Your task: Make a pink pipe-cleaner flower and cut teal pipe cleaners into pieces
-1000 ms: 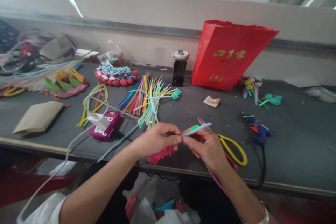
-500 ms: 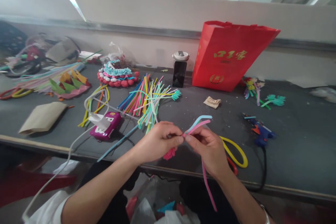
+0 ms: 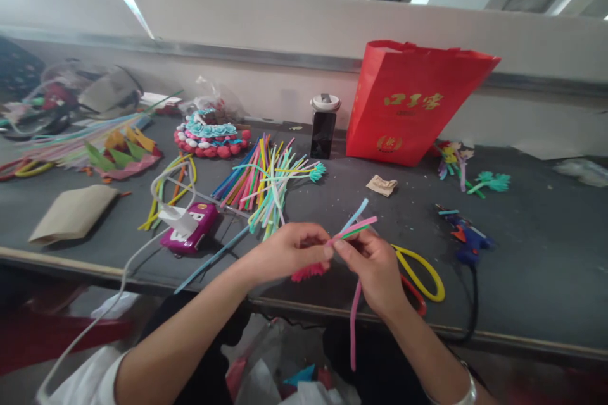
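At the table's front edge my left hand (image 3: 287, 253) pinches the stem end of a pink pipe-cleaner flower (image 3: 308, 273), whose fluffy head shows below the fingers. Close beside it, my right hand (image 3: 375, 269) is closed on the same bundle of pipe cleaners. From that bundle a blue pipe cleaner (image 3: 357, 212), a pink pipe cleaner (image 3: 368, 223) and a green strand (image 3: 360, 230) stick out to the upper right. A long pink pipe cleaner (image 3: 353, 335) hangs below my right hand. The fingers hide where the strands join.
Loose pipe cleaners (image 3: 254, 180) lie behind my hands. A purple power strip (image 3: 192, 235) is at left, scissors with yellow handles (image 3: 434, 288) and a blue glue gun (image 3: 470, 240) at right. A red bag (image 3: 418, 101) and a phone (image 3: 323, 133) stand at the back.
The green strand now shows beside the pink one. The hanging pink pipe cleaner has swung left, and more of the pink flower head shows. Both hands keep their grip.
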Action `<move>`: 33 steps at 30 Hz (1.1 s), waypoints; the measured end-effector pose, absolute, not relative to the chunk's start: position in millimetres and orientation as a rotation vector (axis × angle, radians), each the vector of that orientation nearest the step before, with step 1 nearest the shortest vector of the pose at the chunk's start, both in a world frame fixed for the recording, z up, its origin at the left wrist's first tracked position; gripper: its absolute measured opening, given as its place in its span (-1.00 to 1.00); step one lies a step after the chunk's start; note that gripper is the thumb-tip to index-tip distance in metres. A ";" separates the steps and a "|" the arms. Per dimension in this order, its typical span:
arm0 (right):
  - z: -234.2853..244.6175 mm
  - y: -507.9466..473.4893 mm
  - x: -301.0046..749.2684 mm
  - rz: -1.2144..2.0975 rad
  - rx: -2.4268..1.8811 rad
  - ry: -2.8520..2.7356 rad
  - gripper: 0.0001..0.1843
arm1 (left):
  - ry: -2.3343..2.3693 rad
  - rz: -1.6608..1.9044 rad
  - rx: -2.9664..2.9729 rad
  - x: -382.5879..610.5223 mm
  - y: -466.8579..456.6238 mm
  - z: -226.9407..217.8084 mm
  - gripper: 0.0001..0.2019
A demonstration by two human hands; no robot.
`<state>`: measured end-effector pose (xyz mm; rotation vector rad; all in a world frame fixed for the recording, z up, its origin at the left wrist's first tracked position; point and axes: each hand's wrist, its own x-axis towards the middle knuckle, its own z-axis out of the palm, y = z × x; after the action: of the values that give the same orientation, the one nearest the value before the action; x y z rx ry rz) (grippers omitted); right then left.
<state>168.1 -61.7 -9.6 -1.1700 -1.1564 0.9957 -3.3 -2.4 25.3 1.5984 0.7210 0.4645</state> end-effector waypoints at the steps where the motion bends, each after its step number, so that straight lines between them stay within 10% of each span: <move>1: -10.5 -60.7 165.9 0.966 -1.199 -1.123 -0.87 | 0.812 0.561 1.826 -2.0 -4.2 26.0 -0.83; 6: -12.0 -59.5 159.8 0.911 -1.243 -1.059 -0.86 | 0.890 0.870 2.343 1.7 -13.4 25.4 -0.87; 20: -13.9 -70.3 174.7 1.285 -0.879 -1.165 -0.82 | 0.320 0.264 0.843 -3.3 -11.2 20.0 -0.83; 33: -6.8 -57.8 162.5 0.966 -1.297 -1.179 -0.80 | 0.832 0.657 2.118 -3.7 -5.6 25.2 -0.85</move>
<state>162.5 -57.8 -6.8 -1.2972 -1.1792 0.9665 -3.7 -5.6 25.2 2.1184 0.8320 0.6573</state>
